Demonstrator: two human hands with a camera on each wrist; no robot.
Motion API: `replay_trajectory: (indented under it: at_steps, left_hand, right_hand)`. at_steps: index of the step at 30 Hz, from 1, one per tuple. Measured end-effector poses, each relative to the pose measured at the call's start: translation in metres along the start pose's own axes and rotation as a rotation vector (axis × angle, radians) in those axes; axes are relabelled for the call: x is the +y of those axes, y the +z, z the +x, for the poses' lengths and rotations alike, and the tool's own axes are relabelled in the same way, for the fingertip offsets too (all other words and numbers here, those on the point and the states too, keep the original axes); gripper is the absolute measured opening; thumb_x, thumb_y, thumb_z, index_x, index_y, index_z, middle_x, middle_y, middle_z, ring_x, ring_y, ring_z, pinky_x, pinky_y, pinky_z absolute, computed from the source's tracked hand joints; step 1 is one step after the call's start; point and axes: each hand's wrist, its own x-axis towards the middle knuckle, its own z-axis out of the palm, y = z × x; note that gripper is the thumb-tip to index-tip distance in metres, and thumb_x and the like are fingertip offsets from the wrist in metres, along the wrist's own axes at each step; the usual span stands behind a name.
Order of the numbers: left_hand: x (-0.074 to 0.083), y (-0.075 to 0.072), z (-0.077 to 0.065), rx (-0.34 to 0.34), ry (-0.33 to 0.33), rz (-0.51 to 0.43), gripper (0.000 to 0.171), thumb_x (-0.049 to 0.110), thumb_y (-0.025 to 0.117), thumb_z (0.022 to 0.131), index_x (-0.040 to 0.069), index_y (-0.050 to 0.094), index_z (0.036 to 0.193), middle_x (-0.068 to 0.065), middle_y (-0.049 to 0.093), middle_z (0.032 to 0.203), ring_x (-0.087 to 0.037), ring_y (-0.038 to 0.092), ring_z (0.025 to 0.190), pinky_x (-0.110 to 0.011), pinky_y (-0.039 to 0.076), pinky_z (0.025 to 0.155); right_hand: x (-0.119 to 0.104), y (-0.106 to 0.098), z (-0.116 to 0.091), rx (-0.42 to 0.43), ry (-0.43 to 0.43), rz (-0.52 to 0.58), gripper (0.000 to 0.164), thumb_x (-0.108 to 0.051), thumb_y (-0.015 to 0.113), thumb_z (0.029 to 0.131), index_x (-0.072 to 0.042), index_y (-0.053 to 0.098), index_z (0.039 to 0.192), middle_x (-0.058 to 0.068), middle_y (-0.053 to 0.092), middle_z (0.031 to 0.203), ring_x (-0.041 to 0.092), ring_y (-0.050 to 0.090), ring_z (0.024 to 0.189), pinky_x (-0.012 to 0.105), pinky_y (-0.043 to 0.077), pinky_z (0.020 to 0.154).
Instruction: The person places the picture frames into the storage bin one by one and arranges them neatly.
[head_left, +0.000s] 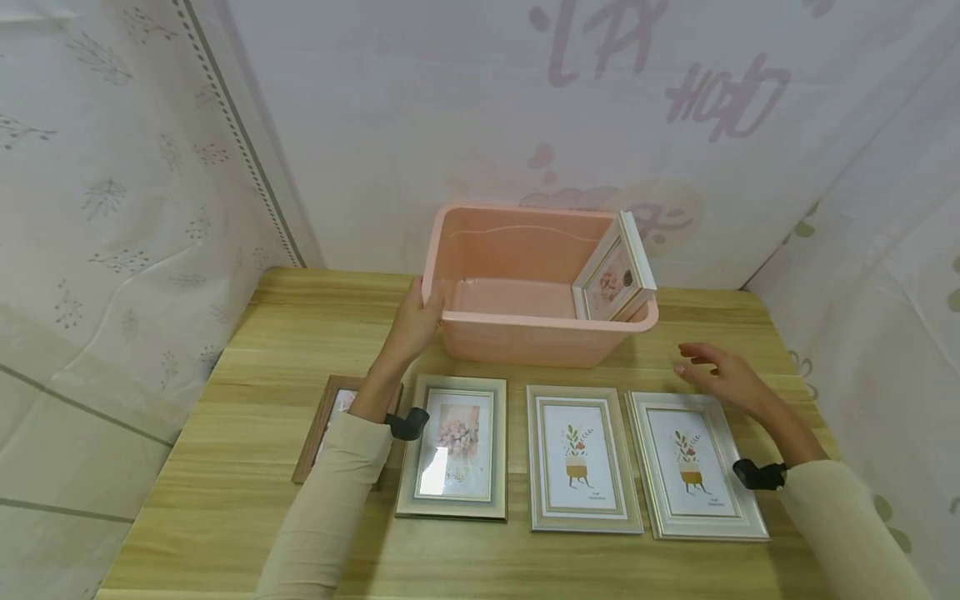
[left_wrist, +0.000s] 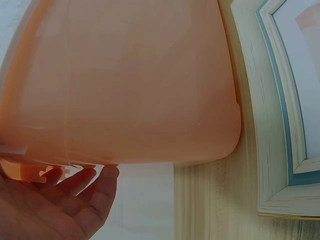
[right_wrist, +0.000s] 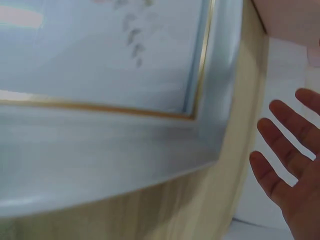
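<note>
Hanging behind and at both sides, pale printed cloth (head_left: 360, 108) bears faint lettering and leafy sprigs around a wood-grain table (head_left: 225, 517) with yellowish streaks. Near the table's far edge is a pink plastic bin (head_left: 517, 340), smooth-walled, with rounded corners and a lipped rim. In front of it, four picture frames lie face up in a row. The silvery frame (head_left: 697, 467) at the right end has a glossy moulding and a thin gold inner line; its print shows a leafy plant in a footed orange-brown pot. Just beside it, the champagne frame (head_left: 585, 458) shows the same print. Next comes the cream frame (head_left: 453, 450), finely scratched, with a blue-green inner band and a bright glare over its pink-flower print. The brown frame (head_left: 315, 432), woody in look, is partly hidden under the left forearm. Inside the bin, a white frame (head_left: 618, 271) with a pink-flower picture leans tilted at the right end, its top above the rim. The left hand (head_left: 415, 321) grips the bin's left rim, fingers bent against it. The right hand (head_left: 727, 379), fingers spread apart and holding nothing, hovers near the silvery frame's top edge.
</note>
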Motion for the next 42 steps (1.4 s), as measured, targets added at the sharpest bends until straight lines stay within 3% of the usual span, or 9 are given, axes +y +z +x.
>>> replay_trajectory:
  at_steps: [6, 13, 20, 23, 30, 37, 42]
  left_hand:
    - [0.000, 0.001, 0.000, -0.002, -0.001, -0.012, 0.046, 0.024, 0.039, 0.110, -0.004, 0.041, 0.146, -0.016, 0.052, 0.108, -0.028, 0.051, 0.093, -0.039, 0.044, 0.080]
    - [0.000, 0.001, 0.000, -0.001, -0.002, -0.010, 0.045, 0.025, 0.038, 0.110, -0.004, 0.042, 0.144, -0.015, 0.052, 0.106, -0.027, 0.051, 0.091, -0.038, 0.044, 0.079]
    - [0.000, 0.000, -0.001, -0.003, -0.011, -0.007, 0.044, 0.025, 0.037, 0.109, -0.001, 0.041, 0.145, -0.023, 0.052, 0.111, -0.027, 0.050, 0.091, -0.038, 0.044, 0.079]
    - [0.000, -0.001, -0.002, -0.002, -0.021, -0.001, 0.045, 0.027, 0.038, 0.109, 0.000, 0.041, 0.145, -0.021, 0.052, 0.110, -0.026, 0.050, 0.091, -0.037, 0.043, 0.079]
    - [-0.001, 0.000, -0.001, 0.006, -0.018, 0.000, 0.044, 0.025, 0.038, 0.109, -0.003, 0.042, 0.143, -0.016, 0.052, 0.103, -0.026, 0.050, 0.089, -0.037, 0.043, 0.077]
    - [0.000, 0.001, -0.001, 0.010, -0.015, 0.003, 0.043, 0.028, 0.039, 0.110, -0.002, 0.044, 0.140, -0.013, 0.052, 0.100, -0.024, 0.050, 0.086, -0.035, 0.043, 0.074]
    - [0.000, 0.000, -0.002, 0.004, -0.013, 0.006, 0.045, 0.028, 0.038, 0.110, -0.003, 0.042, 0.143, -0.013, 0.051, 0.101, -0.025, 0.050, 0.087, -0.036, 0.043, 0.075]
  right_hand:
    - [0.011, 0.003, -0.008, -0.082, -0.005, -0.013, 0.063, -0.029, 0.065, 0.102, 0.009, 0.045, 0.148, 0.035, 0.049, 0.146, 0.054, 0.050, 0.126, 0.069, 0.046, 0.095]
    - [0.023, 0.009, -0.014, -0.132, -0.018, 0.020, 0.067, -0.025, 0.078, 0.093, 0.011, 0.051, 0.142, 0.035, 0.053, 0.140, 0.054, 0.053, 0.123, 0.070, 0.042, 0.099]
    - [0.027, 0.012, -0.014, -0.121, -0.083, -0.029, 0.062, -0.018, 0.087, 0.084, 0.011, 0.061, 0.132, 0.027, 0.061, 0.127, 0.043, 0.057, 0.113, 0.055, 0.047, 0.094]
    - [0.030, 0.014, -0.012, -0.119, -0.106, -0.059, 0.054, -0.015, 0.087, 0.083, 0.010, 0.066, 0.126, 0.023, 0.062, 0.120, 0.038, 0.058, 0.107, 0.048, 0.048, 0.089]
    - [0.037, 0.016, -0.011, -0.116, -0.068, -0.031, 0.029, -0.009, 0.084, 0.086, 0.001, 0.075, 0.111, 0.015, 0.062, 0.114, 0.025, 0.055, 0.100, 0.028, 0.046, 0.080]
    - [0.037, 0.013, -0.015, -0.101, -0.119, -0.019, 0.025, -0.009, 0.084, 0.086, -0.002, 0.075, 0.108, 0.014, 0.065, 0.113, 0.017, 0.057, 0.098, 0.025, 0.048, 0.078]
    - [0.036, 0.002, -0.015, -0.137, -0.149, 0.028, 0.022, -0.007, 0.081, 0.089, -0.007, 0.070, 0.108, 0.006, 0.068, 0.105, 0.007, 0.059, 0.089, 0.024, 0.050, 0.074]
